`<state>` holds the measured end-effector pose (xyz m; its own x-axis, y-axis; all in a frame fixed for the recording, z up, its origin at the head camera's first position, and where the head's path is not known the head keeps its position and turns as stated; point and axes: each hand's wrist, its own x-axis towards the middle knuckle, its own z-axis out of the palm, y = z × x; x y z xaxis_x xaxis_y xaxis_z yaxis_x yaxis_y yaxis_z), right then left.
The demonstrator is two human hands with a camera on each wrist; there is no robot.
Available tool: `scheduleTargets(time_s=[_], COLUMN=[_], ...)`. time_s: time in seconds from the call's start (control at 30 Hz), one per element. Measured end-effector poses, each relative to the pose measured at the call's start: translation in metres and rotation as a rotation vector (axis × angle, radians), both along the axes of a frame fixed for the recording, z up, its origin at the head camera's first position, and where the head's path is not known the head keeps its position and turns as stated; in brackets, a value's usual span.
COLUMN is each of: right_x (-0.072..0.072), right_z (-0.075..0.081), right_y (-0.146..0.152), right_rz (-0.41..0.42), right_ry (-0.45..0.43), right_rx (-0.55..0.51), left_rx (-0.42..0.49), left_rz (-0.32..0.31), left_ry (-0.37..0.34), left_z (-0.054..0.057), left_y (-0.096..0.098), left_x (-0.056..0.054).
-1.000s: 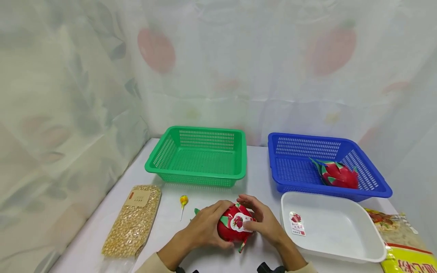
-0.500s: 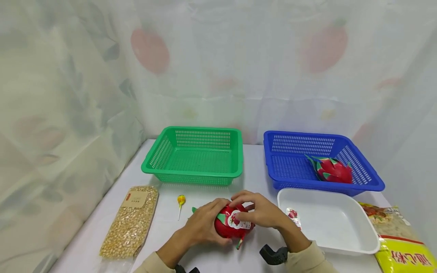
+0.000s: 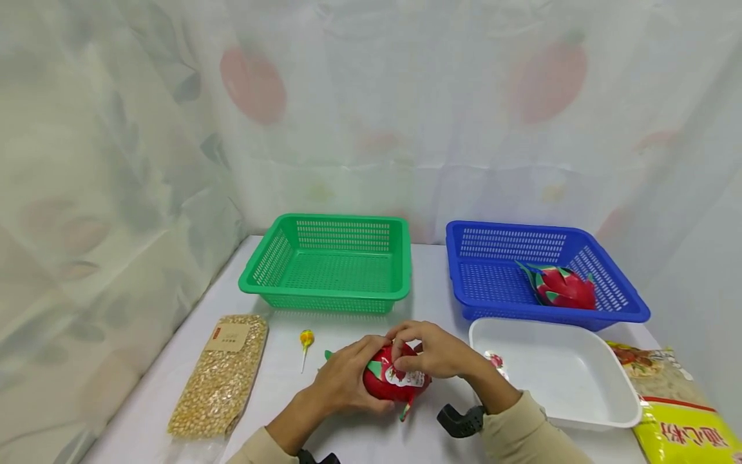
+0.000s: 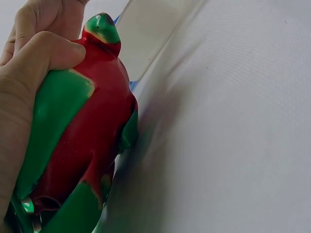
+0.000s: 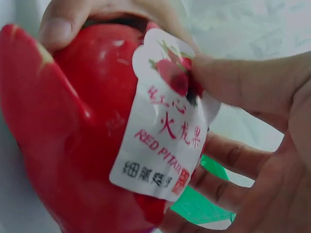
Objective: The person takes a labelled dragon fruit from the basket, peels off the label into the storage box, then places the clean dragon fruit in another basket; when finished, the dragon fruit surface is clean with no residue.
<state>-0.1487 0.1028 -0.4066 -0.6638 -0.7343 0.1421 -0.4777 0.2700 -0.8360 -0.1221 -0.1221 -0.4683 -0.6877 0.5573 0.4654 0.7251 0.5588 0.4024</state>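
A red dragon fruit [image 3: 379,388] with green scale tips lies on the white table in front of me. My left hand [image 3: 348,379] grips it from the left side, its thumb [image 4: 65,53] pressed against the skin. On the fruit is a white label sticker [image 5: 158,131] that reads "RED PITAYA". Over it, my right hand [image 3: 437,351] pinches the label's edge, the thumb [image 5: 233,80] lying on its printed face and the other fingers curled behind. Whether that edge is lifted from the skin is hard to tell.
Behind stand a green basket [image 3: 324,298] and a blue basket [image 3: 556,314] holding another dragon fruit [image 3: 565,288]. At right are a white tray [image 3: 580,380] with a similar sticker [image 3: 495,362] and a yellow bag [image 3: 684,425]. A lollipop [image 3: 306,341] and a corn-kernel packet [image 3: 223,380] lie left.
My right hand has shifted slightly up the fruit, and its fingers have drawn in closer to the thumb at the label. The left hand keeps its grip. The view has shifted slightly.
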Motion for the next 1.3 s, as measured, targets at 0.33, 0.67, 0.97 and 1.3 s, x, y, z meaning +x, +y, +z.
scheduleTargets(time_s=[0.33, 0.67, 0.97, 1.3], right_x=[0.012, 0.017, 0.030, 0.030], right_z=[-0.003, -0.008, 0.035, 0.047], right_y=[0.013, 0.034, 0.061, 0.116], right_rz=[0.035, 0.033, -0.022, -0.349], right_ry=[0.024, -0.028, -0.221, -0.529], right_rx=[-0.141, -0.307, -0.625, -0.638], left_rx=[-0.005, -0.017, -0.026, -0.039], left_rz=[0.021, 0.050, 0.069, 0.066], left_ry=[-0.009, -0.031, -0.045, -0.072], left_z=[0.000, 0.000, -0.001, 0.000], left_y=[0.002, 0.003, 0.003, 0.002], left_x=[0.002, 0.003, 0.005, 0.007])
